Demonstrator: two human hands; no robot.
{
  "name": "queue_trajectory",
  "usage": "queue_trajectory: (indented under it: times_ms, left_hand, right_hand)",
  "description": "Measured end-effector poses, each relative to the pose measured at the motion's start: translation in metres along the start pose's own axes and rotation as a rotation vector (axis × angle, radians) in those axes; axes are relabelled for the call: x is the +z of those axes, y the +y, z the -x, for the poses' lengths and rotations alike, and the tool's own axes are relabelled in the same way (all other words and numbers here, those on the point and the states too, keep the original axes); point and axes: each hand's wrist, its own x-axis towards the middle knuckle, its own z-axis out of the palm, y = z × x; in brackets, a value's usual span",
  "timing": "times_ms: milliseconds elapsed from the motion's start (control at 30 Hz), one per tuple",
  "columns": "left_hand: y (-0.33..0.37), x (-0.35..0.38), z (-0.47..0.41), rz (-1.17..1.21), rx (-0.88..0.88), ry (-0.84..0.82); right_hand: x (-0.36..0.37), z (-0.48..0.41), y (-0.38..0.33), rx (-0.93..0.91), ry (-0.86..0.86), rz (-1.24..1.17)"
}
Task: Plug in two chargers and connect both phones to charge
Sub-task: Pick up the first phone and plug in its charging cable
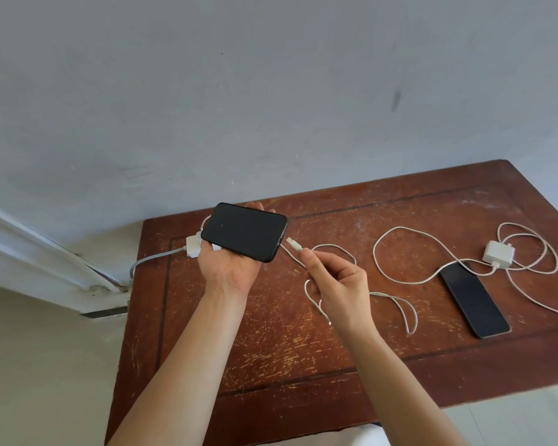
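Observation:
My left hand (229, 265) holds a black phone (245, 231) flat, screen up and dark, above the table's left part. My right hand (335, 281) pinches a white cable just behind its plug (292, 243), whose tip sits a short gap from the phone's right end, not inserted. That cable (409, 317) loops over the table under my right hand. A white socket block (194, 246) lies partly hidden behind the phone, at the end of a grey lead. A second black phone (474, 300) lies at the right, beside a loose white charger (498, 254) with its own coiled cable.
The scratched brown wooden table (271, 349) stands against a pale grey wall (271, 91). The grey lead (152, 259) drops off the table's left edge toward the floor. A white frame (29, 252) runs along the left. Pale floor lies below on the left.

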Motion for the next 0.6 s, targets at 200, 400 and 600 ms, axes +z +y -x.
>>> queue_trajectory:
  times_ms: [200,400,600]
  left_hand:
    - [-0.0013,0.0054,0.0031,-0.007,-0.009,-0.048]
    - [0.0037,0.0068,-0.0026,0.011,-0.008,-0.029]
    - [0.0054,0.0052,-0.0062,-0.039,-0.008,-0.043]
  right_hand:
    - [0.0034,-0.0034,0.0000,-0.094,0.027,0.099]
    - [0.0075,-0.0050,-0.0001,-0.173,0.029,0.119]
    - [0.0076,-0.0095,-0.0015,-0.144,0.005,0.157]
